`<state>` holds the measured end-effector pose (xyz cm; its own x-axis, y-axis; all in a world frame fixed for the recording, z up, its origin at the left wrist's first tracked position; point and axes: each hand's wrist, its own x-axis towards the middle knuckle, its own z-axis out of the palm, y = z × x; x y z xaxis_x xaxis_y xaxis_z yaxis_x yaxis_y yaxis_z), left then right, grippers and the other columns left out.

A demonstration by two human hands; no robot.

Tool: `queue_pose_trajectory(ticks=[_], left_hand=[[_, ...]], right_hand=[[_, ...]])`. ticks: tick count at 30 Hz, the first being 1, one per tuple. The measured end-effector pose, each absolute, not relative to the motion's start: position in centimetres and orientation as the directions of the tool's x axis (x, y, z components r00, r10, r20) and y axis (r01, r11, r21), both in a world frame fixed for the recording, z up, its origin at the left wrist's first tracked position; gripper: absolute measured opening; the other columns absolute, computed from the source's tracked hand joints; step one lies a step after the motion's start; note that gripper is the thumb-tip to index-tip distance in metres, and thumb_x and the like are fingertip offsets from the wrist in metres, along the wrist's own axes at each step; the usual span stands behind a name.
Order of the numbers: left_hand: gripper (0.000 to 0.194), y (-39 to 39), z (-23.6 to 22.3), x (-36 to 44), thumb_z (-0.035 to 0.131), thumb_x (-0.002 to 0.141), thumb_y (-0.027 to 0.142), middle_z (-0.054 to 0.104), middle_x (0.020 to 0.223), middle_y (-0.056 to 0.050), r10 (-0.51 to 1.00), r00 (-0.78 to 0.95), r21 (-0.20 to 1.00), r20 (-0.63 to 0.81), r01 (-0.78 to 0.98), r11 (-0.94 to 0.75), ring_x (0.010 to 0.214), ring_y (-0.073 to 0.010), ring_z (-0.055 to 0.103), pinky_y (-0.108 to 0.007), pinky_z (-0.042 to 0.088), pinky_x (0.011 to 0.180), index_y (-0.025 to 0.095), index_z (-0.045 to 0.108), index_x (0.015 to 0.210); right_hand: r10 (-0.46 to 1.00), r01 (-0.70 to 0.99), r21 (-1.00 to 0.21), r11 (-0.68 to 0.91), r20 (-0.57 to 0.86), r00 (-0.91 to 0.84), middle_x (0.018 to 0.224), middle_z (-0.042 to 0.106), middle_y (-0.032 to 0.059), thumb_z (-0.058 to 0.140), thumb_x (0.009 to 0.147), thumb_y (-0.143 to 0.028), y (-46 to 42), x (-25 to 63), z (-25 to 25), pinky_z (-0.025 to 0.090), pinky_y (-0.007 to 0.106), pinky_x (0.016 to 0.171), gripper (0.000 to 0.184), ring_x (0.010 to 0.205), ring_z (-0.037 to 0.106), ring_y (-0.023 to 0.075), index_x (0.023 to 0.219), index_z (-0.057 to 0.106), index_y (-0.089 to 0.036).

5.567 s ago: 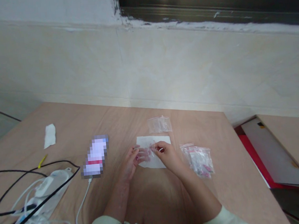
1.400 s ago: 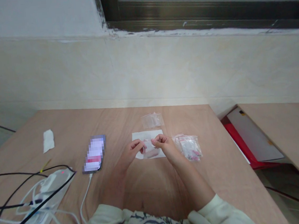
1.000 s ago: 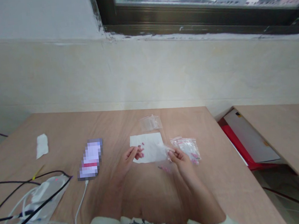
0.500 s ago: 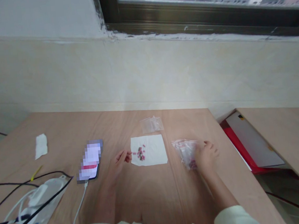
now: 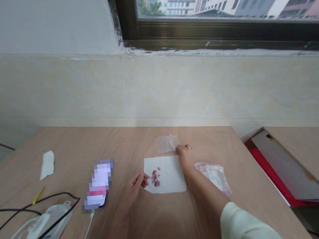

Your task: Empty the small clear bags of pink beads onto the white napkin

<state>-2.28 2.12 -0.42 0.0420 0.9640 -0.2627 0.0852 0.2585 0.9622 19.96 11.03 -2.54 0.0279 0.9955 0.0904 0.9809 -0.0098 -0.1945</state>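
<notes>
On the wooden table lies a sheet of white paper (image 5: 170,174) with several small pink and dark green pieces (image 5: 155,178), like beads or tiny buds, loose on its left half. My left hand (image 5: 137,183) rests at the paper's left edge, thumb and fingers closed together; what they pinch, if anything, is too small to name. Beyond the paper sit flat clear zip bags (image 5: 165,144). My right hand (image 5: 186,156) is at their right edge, fingers bent down onto it, fingertips partly hidden. Filled zip bags (image 5: 214,174) lie right of the paper, partly behind my right forearm.
A phone (image 5: 99,183) with a blurred screen and white cable lies left. A power strip (image 5: 46,228) with black and white cords takes the front left corner. A white scrap (image 5: 47,164) lies farther back. The wall and window (image 5: 209,28) bound the far side.
My right hand carried a bag from the paper to the pile at right, let go, and moved to the flat bags. The pink pieces lie uncovered on the paper; my left hand stays beside them.
</notes>
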Motion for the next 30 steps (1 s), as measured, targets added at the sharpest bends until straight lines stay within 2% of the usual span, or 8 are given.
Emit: queue_pose_trajectory(ticks=[2,8,11,14,22,26,28,30], left_hand=[[0.032,2.3,-0.8,-2.2,0.048,0.071,0.046,0.055,0.057,0.000,0.964,0.057,0.964,-0.260,0.080,0.255,0.059,-0.0141,0.051,-0.024,0.040,0.059,0.017,0.062,0.070],[0.030,2.4,-0.8,-1.7,0.048,0.072,0.043,0.055,0.058,0.000,0.956,0.103,0.961,-0.273,0.061,0.268,0.058,-0.0131,0.049,-0.023,0.038,0.058,0.016,0.061,0.070],[0.028,2.3,-0.7,-1.6,0.048,0.073,0.042,0.055,0.058,0.001,0.959,0.109,0.965,-0.261,0.053,0.257,0.058,-0.0128,0.049,-0.023,0.038,0.058,0.017,0.061,0.070],[0.028,2.2,-0.9,-1.7,0.048,0.073,0.042,0.055,0.058,0.001,0.962,0.105,0.967,-0.252,0.047,0.249,0.057,-0.0127,0.049,-0.023,0.038,0.057,0.017,0.061,0.070],[0.030,2.1,-1.0,-2.0,0.047,0.074,0.042,0.054,0.058,0.001,0.961,0.109,0.967,-0.255,0.045,0.251,0.058,-0.0119,0.049,-0.023,0.038,0.058,0.015,0.060,0.073],[0.029,2.0,-0.4,-2.0,0.046,0.074,0.041,0.054,0.061,0.001,0.962,0.083,0.964,-0.261,0.066,0.256,0.060,-0.0115,0.049,-0.023,0.038,0.060,0.015,0.059,0.074],[0.027,1.9,0.1,-1.7,0.046,0.075,0.039,0.056,0.066,-0.001,0.964,0.084,0.966,-0.252,0.076,0.246,0.065,-0.0120,0.051,-0.023,0.039,0.062,0.015,0.059,0.078],[0.027,1.6,0.5,-1.0,0.047,0.075,0.038,0.059,0.077,-0.002,0.963,0.117,0.970,-0.243,0.057,0.238,0.069,-0.0126,0.052,-0.024,0.040,0.066,0.016,0.057,0.087]], right_hand=[[0.993,0.980,-0.198,-0.023,0.110,0.045,0.085,0.061,0.0097,0.037,0.077,-0.011,10.9,20.6,-2.5,0.027,0.032,0.072,0.025,0.087,0.043,0.0229,0.086,0.060,-0.016],[0.993,0.972,-0.224,0.075,0.108,-0.052,0.114,0.051,0.0049,0.045,0.074,-0.013,11.5,20.4,-2.9,0.027,0.029,0.074,0.033,0.096,0.040,0.0218,0.105,0.052,-0.018],[0.993,0.981,-0.178,0.074,0.103,-0.056,0.105,0.057,0.0042,0.044,0.077,-0.017,11.8,20.0,-3.2,0.027,0.030,0.070,0.020,0.089,0.042,0.0215,0.091,0.058,-0.019],[0.992,0.985,-0.157,0.077,0.115,-0.059,0.091,0.061,0.0057,0.041,0.079,-0.016,11.7,20.0,-3.3,0.026,0.030,0.068,0.020,0.084,0.043,0.0206,0.079,0.060,-0.019],[0.981,0.983,-0.179,-0.047,0.177,0.079,0.076,0.061,0.0124,0.039,0.077,-0.015,9.8,21.7,-1.2,0.026,0.031,0.066,0.022,0.078,0.043,0.0225,0.073,0.061,-0.013],[0.913,0.907,-0.372,-0.197,0.268,0.308,0.073,0.060,0.0134,0.038,0.075,-0.016,7.3,23.6,1.2,0.028,0.031,0.066,0.023,0.078,0.044,0.0232,0.075,0.060,-0.011],[0.887,0.794,-0.583,-0.172,0.259,0.382,0.075,0.059,0.0121,0.038,0.076,-0.022,5.5,23.9,2.3,0.030,0.030,0.065,0.023,0.076,0.045,0.0219,0.077,0.058,-0.012],[0.925,0.568,-0.818,-0.088,0.145,0.352,0.076,0.059,0.0086,0.040,0.076,-0.031,3.6,23.3,3.0,0.032,0.028,0.061,0.023,0.071,0.047,0.0186,0.076,0.056,-0.015]])
